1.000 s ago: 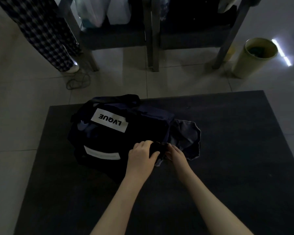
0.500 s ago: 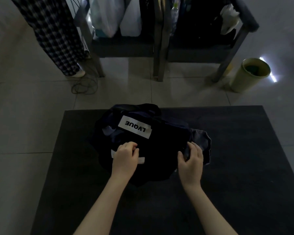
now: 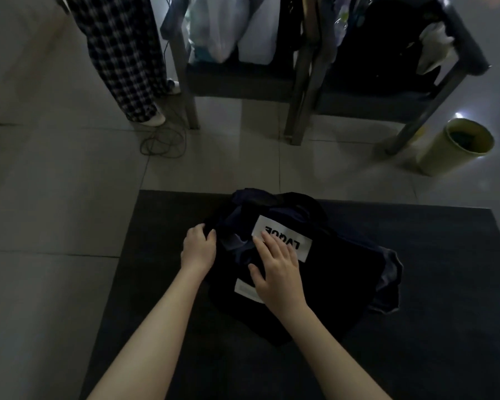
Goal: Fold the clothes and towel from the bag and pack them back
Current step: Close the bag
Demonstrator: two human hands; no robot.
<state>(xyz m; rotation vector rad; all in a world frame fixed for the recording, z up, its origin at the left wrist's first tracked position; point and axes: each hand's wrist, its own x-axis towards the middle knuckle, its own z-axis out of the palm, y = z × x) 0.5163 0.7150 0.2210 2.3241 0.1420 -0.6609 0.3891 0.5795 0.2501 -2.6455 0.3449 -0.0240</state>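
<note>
A black fabric bag (image 3: 338,272) with a white lettered label (image 3: 283,238) lies on a dark mat (image 3: 430,327). A grey-blue garment (image 3: 388,281) sticks out of the bag's right side. My left hand (image 3: 198,249) grips the bag's left edge with curled fingers. My right hand (image 3: 277,269) lies flat on top of the bag with straight fingers, its fingertips touching the label. What is inside the bag is hidden.
Beyond the mat is a tiled floor with two dark chairs (image 3: 243,79) loaded with plastic bags (image 3: 225,27). A person's legs in checked trousers (image 3: 122,53) stand at the back left beside a coiled cable (image 3: 162,142). A yellow-green bin (image 3: 453,148) stands back right.
My left hand slid from the bag's lower label to its left edge. My right hand left the garment at the right and came to rest on top of the bag. The view shifted.
</note>
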